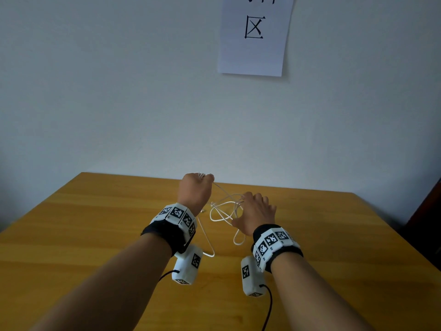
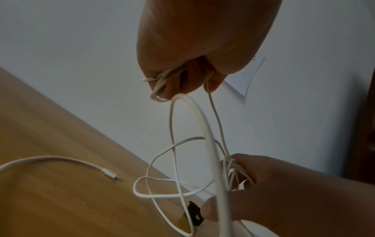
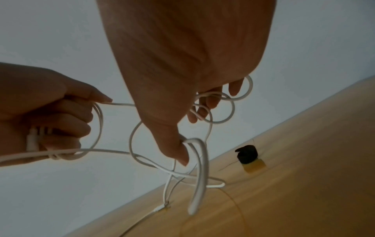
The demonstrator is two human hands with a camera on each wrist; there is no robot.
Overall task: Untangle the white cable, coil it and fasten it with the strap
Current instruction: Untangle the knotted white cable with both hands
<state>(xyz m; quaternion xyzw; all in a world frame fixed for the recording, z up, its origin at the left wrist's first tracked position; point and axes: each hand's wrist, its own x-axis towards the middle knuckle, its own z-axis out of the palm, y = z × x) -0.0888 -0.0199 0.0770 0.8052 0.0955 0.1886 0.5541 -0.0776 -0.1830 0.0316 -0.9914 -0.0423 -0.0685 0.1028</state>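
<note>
Left hand [image 1: 194, 191]: raised above the tabletop [image 1: 95, 235], fingers [image 3: 77, 115] curled into a fist round several strands of the cable [image 1: 223, 211]; thumb lies over the top strand. One plug end sticks out at the heel of the fist in the right wrist view.
Right hand [image 1: 256, 212]: lower and just to the right of the left, back of hand up. Fingers [image 3: 211, 102] loosely curled with small loops threaded among them; the thumb [image 3: 176, 147] hooks a thicker-looking loop that hangs down from it.
Cable: white, thin, held in the air between the two hands, tangled. Strands run from the left fist down to the right hand; slack loops cross one another below and between the hands. One long loop droops toward the near side of the tabletop, below the left wrist.
Plug [image 2: 109, 174]: second cable end, white with a metal tip, lies flat on the tabletop, apart from both hands.
Strap [image 3: 246, 154]: small, black, rolled up; sits on the tabletop near its far edge, with a yellow tag beside it. Not touched by either hand.
Tabletop: yellow-brown wood, pushed against a pale wall.
Paper [image 1: 255, 37]: white sheet on the wall above, black printed character on it.
Wristbands [image 1: 177, 217]: black bands with black-and-white square markers on both wrists; a white box hangs under each, each with a dark lead.
</note>
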